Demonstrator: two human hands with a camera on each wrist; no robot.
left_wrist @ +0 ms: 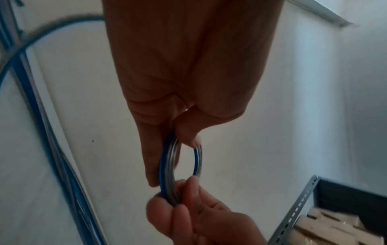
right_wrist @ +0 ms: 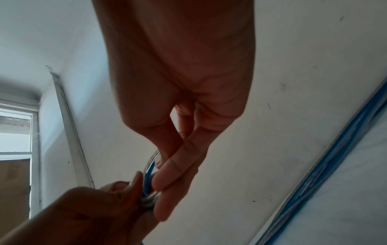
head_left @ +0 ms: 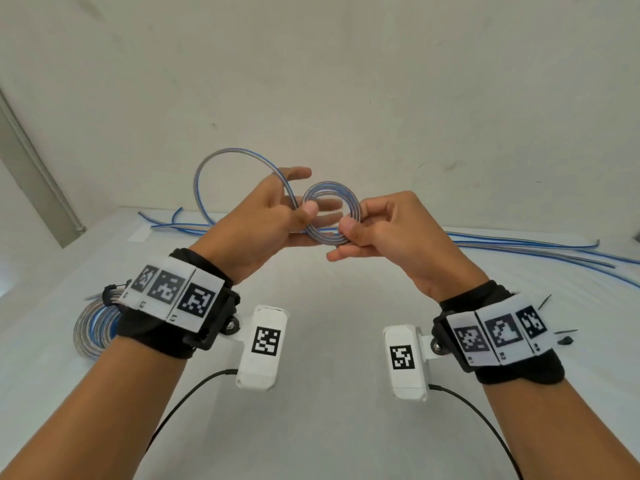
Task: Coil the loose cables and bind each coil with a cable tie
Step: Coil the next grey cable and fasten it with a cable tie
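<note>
Cable count first: I see one small round coil of blue-and-grey striped flat cable (head_left: 330,213) held in the air between both hands, above the white table (head_left: 329,306). My left hand (head_left: 266,216) pinches its left side between thumb and fingers, the other fingers straight behind the ring. My right hand (head_left: 384,226) pinches its lower right side between thumb and curled fingers. From the left hand one large open loop of the same cable (head_left: 221,168) rises and runs down to the table.

One finished coil of blue-and-grey cable (head_left: 91,330) lies flat on the table by my left wrist, a black tie (head_left: 108,292) around it. A bundle of loose blue-and-grey cables (head_left: 526,247) stretches along the far table edge; I cannot count its strands. Three small black pieces (head_left: 564,336) lie beside my right wrist.

Containers: in the left wrist view, one dark shelf with a perforated metal frame (left_wrist: 301,203) holds pale cardboard boxes (left_wrist: 326,227); number unclear.
</note>
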